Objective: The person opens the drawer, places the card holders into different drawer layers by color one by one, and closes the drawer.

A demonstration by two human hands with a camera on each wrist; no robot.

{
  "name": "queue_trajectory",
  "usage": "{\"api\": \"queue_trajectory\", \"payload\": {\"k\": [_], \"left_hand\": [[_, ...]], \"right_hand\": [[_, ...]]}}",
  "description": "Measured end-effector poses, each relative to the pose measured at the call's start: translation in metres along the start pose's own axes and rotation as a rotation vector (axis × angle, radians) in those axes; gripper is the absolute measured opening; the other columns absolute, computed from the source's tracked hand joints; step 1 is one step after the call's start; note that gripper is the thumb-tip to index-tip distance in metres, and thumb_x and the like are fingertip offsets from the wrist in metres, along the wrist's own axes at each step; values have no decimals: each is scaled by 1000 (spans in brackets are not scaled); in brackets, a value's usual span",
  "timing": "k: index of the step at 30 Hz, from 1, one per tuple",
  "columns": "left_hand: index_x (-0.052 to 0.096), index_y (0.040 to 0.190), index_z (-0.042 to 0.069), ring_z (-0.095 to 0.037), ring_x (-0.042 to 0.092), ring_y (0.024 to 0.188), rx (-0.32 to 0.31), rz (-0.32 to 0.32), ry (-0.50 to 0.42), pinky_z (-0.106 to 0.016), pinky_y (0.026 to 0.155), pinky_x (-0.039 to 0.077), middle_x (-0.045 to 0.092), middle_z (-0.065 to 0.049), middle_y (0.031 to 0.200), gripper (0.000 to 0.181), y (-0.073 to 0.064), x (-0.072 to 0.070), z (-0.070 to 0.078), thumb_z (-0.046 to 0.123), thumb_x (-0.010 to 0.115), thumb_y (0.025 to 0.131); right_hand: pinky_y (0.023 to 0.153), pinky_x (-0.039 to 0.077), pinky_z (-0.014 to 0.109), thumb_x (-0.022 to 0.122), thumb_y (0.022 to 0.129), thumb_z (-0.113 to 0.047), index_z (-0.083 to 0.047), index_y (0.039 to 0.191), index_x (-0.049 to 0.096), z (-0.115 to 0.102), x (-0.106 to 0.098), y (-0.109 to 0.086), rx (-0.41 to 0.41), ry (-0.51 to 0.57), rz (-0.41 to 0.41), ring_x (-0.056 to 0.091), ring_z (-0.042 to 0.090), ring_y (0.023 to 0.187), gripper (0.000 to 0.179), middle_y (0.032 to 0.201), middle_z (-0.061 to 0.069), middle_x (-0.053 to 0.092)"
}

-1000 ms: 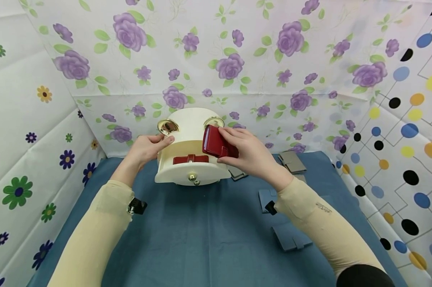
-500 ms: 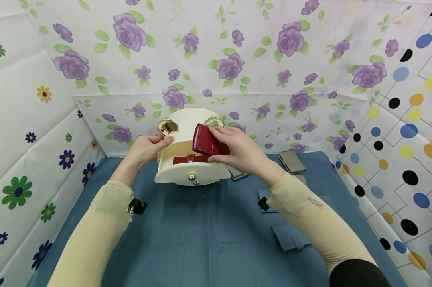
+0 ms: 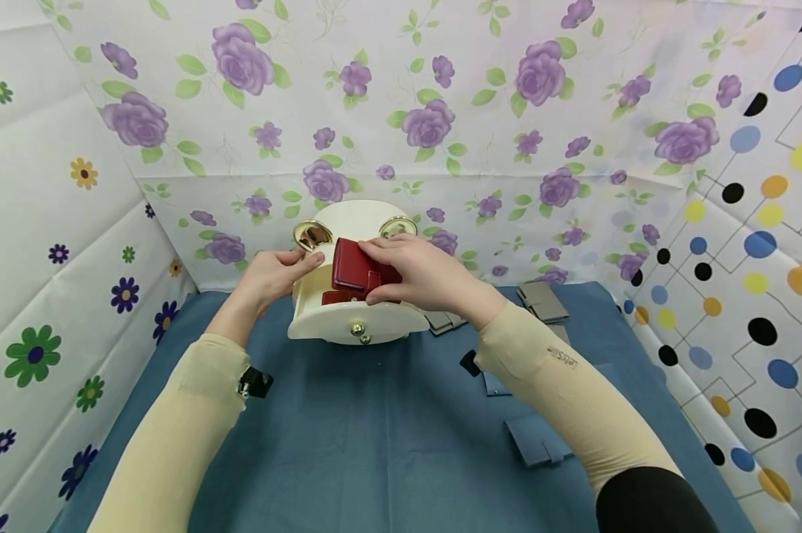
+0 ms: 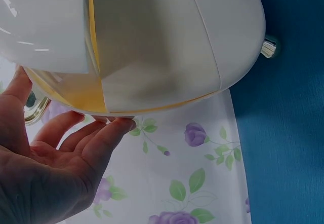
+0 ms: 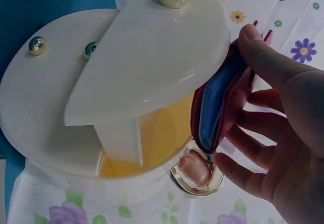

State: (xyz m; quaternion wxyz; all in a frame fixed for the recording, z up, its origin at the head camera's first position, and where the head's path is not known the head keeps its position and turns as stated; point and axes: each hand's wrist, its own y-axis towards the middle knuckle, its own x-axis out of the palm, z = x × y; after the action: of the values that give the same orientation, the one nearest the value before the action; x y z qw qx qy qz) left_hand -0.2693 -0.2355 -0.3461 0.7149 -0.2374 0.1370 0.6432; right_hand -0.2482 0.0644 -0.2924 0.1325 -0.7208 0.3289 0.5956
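Observation:
A cream storage box [image 3: 361, 218] with two gold discs and gold knobs stands at the back of the table. Its front drawer [image 3: 321, 322] is pulled out. My left hand [image 3: 274, 277] grips the box's left side, thumb on top near the left disc; in the left wrist view its fingers lie along the side wall [image 4: 157, 57]. My right hand [image 3: 434, 277] holds a red snap-strap wallet [image 3: 354, 265] over the drawer opening. Clear sleeves show at the wallet's edge [image 5: 215, 107] in the right wrist view. Another red wallet [image 3: 335, 297] lies inside the drawer, partly hidden.
Blue wallets [image 3: 539, 440] lie right of centre, one partly hidden under my right forearm. Grey wallets [image 3: 543, 302] lie at the back right, with another [image 3: 443, 322] close beside the box. Patterned cloth walls [image 3: 467, 170] enclose the blue-covered table [image 3: 334, 444] at the back and sides.
My right hand has carried the red wallet leftward, from the box's right side to over the drawer, where it now overlaps the wallet inside. My left hand stays on the box.

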Motion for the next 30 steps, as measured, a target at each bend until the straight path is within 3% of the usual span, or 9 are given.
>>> {"api": "queue_trajectory", "payload": {"k": [15,22,27,30], "left_hand": [[40,165,8,-37,33,157,-13,-11,-21,-53,116,48,33,-11,172,98,0,0,1,71,69,95],[41,164,8,-36,31,158,-20,-15,-26,-54,117,46,33,-10,173,98,0,0,1,71,70,94],[40,165,8,-35,30,158,-18,-17,-31,-54,118,46,32,-10,173,99,0,-1,1,71,70,94],[40,165,9,-36,31,158,-19,-18,-28,-54,118,45,32,-11,173,99,0,-1,1,71,70,94]], "right_hand": [[103,51,38,81,96,-50,-14,163,49,-6,0,20,-20,1,-126,56,25,127,83,151,1,62],[93,51,36,80,97,-49,-16,156,57,-14,-3,26,3,-43,-187,58,21,112,72,130,-2,69],[82,52,31,80,97,-47,-17,141,67,-21,-7,30,10,-59,-231,61,16,96,55,110,-4,70],[79,52,30,81,97,-46,-17,136,68,-24,-8,32,10,-62,-242,63,14,90,50,106,-4,69]]}}
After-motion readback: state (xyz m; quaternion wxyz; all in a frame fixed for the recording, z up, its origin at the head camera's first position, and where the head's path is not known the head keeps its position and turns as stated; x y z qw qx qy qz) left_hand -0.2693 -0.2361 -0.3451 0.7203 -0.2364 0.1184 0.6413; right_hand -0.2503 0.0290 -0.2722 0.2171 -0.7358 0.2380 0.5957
